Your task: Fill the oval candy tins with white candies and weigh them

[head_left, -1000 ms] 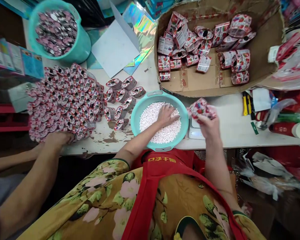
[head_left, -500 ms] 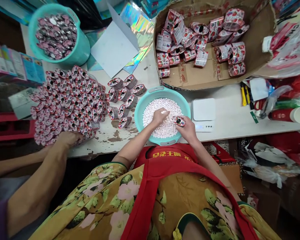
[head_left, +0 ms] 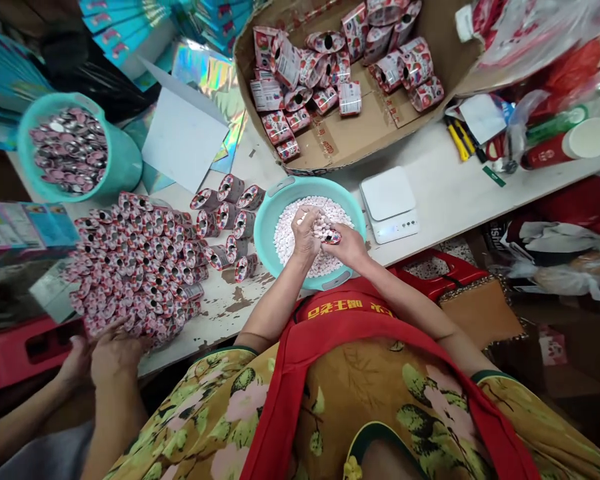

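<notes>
A teal basin point(head_left: 261, 230) full of small pale pink candies point(head_left: 293, 237) stands at the table's front edge. Over it, my left hand point(head_left: 306, 233) is curled round a heap of candies. Close against it on the right, my right hand point(head_left: 347, 245) grips a small red-and-white printed container point(head_left: 331, 237), its open end turned toward the candies. Left of the basin stand several similar open containers point(head_left: 226, 215), and farther left is a large packed cluster of them point(head_left: 140, 260).
A cardboard box point(head_left: 350, 143) with printed containers lies behind the basin. A white scale point(head_left: 389, 200) sits to its right. A teal bucket point(head_left: 125, 160) of lids is back left. Another person's hands point(head_left: 115, 353) touch the cluster.
The view has turned and shifted. My left hand has come up from the candies with a heap in it, beside the container in my right hand. Both of the other person's hands now show.
</notes>
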The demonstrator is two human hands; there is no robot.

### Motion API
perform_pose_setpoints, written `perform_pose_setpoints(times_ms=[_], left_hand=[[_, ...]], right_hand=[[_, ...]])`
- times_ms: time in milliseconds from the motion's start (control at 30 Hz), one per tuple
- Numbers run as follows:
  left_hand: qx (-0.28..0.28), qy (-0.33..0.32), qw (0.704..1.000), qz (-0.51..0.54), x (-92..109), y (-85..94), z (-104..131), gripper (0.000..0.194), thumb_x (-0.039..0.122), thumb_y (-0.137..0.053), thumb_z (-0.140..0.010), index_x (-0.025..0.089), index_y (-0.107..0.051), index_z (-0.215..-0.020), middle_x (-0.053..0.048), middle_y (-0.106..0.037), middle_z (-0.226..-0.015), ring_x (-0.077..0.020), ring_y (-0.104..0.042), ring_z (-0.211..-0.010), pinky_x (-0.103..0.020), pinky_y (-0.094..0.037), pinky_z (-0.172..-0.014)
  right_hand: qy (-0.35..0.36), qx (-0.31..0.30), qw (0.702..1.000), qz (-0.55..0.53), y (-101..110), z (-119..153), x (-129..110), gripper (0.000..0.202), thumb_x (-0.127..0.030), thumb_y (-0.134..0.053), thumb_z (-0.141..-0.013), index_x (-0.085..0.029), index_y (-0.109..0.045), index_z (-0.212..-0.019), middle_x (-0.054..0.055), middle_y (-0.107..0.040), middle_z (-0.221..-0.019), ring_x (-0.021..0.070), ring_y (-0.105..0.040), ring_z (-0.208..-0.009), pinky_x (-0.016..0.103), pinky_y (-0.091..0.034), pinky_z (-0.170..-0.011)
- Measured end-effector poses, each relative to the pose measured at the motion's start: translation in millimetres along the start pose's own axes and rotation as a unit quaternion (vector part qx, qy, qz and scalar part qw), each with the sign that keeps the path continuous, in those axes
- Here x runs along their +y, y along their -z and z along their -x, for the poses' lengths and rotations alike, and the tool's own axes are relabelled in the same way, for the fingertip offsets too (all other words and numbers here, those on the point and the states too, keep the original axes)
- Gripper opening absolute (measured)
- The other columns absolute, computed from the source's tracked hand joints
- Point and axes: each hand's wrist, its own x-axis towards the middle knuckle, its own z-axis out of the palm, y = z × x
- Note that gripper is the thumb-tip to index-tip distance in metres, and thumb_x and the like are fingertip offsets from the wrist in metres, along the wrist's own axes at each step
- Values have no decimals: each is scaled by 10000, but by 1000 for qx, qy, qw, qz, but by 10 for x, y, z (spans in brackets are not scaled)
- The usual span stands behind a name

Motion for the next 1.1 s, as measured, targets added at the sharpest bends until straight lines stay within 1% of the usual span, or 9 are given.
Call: perform_pose_setpoints(times_ms=[67, 133, 233, 400, 533, 767, 867, 967, 1100], left_hand=[[-3, -8, 1000, 2, -4, -32, -17, 364, 430, -796, -710, 185, -532, -764, 37, -571, -661, -92, -560, -549, -219, -444, -558], [4, -15, 1000, -8, -2, -69, -28, 360, 417, -806, -702, 183, -540, -761, 36, -580, -652, -88, -555, -542, -209, -428, -538], [6, 0, 1000, -27, 15, -121, -34, 361, 419, -812, -697, 185, -550, -784, 41, -587, -641, -83, -551, -530, -202, -426, -533], [-14, 17, 1000, -17, 58, -174, -29, 380, 425, -824, -692, 192, -545, -804, 56, -556, -593, -88, -550, -514, -202, -432, -517], [-24, 21, 999, -21, 82, -194, -58, 395, 422, -843, -679, 195, -552, -820, 64, -543, -568, -88, -538, -496, -197, -403, -485], [-48, -16, 998, -41, 106, -218, -92, 369, 421, -826, -727, 195, -545, -804, 55, -565, -605, -82, -544, -521, -201, -426, -524], [-48, -19, 997, -64, 101, -229, -102, 363, 428, -823, -738, 192, -556, -808, 54, -567, -614, -75, -536, -518, -197, -417, -522], [-37, -20, 996, -83, 90, -233, -148, 379, 470, -809, -756, 193, -554, -799, 64, -543, -578, -67, -495, -478, -194, -391, -489], [-56, -26, 994, -87, 74, -238, -222, 405, 503, -814, -751, 193, -556, -788, 74, -521, -536, -62, -452, -438, -193, -367, -454]], right_hand=[[2, 12, 1000, 9, 11, -5, -14, 320, -305, -722, -751, -212, -689, -1055, 55, -710, -1055, 256, -653, -978, 342, -497, -828], [1, 18, 1000, 24, 23, -15, -35, 292, -311, -711, -755, -206, -686, -1026, 63, -709, -1042, 261, -648, -978, 344, -497, -833], [-12, 18, 999, 35, 46, -20, -65, 236, -314, -701, -752, -201, -683, -959, 67, -708, -997, 263, -646, -936, 351, -500, -820], [-11, 35, 999, 1, 73, -4, -63, 297, -306, -717, -725, -207, -695, -1004, 64, -711, -1022, 265, -654, -943, 368, -511, -847], [-7, 59, 998, -36, 48, -20, -23, 327, -293, -726, -699, -216, -695, -1015, 51, -710, -1029, 252, -656, -928, 367, -517, -841], [0, 95, 991, -95, 19, -86, 15, 353, -308, -742, -675, -213, -689, -1011, 42, -707, -1002, 244, -657, -931, 379, -515, -878], [-3, 89, 991, -101, 12, -111, 6, 332, -334, -739, -686, -208, -685, -988, 44, -705, -978, 243, -652, -912, 380, -515, -864], [2, 76, 990, -115, 2, -136, 10, 351, -312, -738, -674, -205, -687, -1005, 52, -710, -1021, 252, -656, -951, 391, -513, -893], [7, 77, 988, -134, 7, -160, 32, 367, -291, -731, -665, -208, -691, -1021, 47, -713, -1037, 245, -657, -950, 385, -515, -902]])
